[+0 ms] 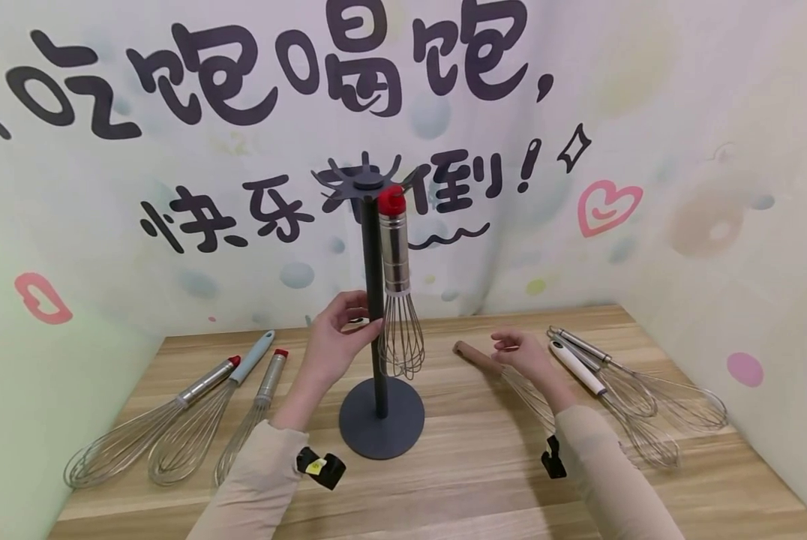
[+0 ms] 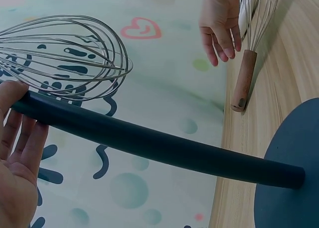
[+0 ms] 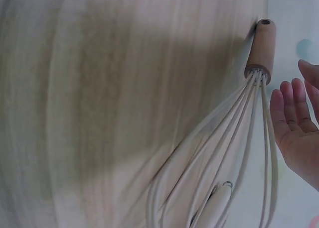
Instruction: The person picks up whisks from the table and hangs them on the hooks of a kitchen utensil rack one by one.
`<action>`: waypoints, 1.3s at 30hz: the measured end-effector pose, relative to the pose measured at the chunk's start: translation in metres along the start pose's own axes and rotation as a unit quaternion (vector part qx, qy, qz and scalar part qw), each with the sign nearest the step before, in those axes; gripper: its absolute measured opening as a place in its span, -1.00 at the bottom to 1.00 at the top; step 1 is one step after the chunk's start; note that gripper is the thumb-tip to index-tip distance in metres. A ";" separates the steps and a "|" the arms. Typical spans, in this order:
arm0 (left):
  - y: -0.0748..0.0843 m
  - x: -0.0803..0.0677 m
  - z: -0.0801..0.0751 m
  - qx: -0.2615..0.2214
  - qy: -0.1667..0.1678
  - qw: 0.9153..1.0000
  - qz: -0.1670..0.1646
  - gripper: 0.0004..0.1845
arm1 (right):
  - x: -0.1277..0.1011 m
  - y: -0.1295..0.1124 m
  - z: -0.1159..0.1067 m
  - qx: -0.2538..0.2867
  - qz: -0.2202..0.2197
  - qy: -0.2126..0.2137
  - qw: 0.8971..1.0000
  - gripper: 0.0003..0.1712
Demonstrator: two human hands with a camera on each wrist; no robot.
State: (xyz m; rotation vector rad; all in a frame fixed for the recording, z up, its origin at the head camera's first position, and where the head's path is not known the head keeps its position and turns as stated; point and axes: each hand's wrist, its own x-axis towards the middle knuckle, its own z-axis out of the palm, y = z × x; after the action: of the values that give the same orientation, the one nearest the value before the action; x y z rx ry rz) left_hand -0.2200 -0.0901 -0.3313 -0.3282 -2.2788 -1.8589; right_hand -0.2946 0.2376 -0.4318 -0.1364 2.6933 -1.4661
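A dark stand with a round base and an upright pole is at the table's middle. A steel-handled whisk with a red cap hangs from its top hooks. My left hand holds the pole at mid height, thumb on one side and fingers on the other; the left wrist view shows the pole in the left hand beside the whisk wires. My right hand hovers with relaxed fingers just above a wooden-handled whisk lying on the table, not touching it.
Three whisks lie at the left of the wooden table, one with a pale blue handle. At the right lie a white-handled whisk and a steel-handled one. Patterned walls close in the back and both sides.
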 end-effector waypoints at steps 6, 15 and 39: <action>0.000 0.000 0.000 0.005 0.000 1.000 -0.002 -0.57 | 0.000 0.008 0.001 -0.036 0.006 -0.006 0.999 -0.49; -0.001 -0.001 -0.001 0.008 0.003 1.000 -0.002 -0.56 | 0.001 0.015 0.005 -0.050 -0.004 -0.022 0.999 -0.44; -0.001 0.001 -0.002 0.009 -0.009 1.000 -0.011 -0.55 | 0.004 0.021 0.010 -0.098 0.001 -0.025 0.995 -0.44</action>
State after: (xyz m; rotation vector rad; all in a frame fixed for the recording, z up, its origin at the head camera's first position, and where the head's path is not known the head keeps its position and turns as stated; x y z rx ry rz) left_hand -0.2213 -0.0917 -0.3316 -0.3193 -2.3177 -1.8532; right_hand -0.2989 0.2401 -0.4555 -0.1783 2.7890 -1.1779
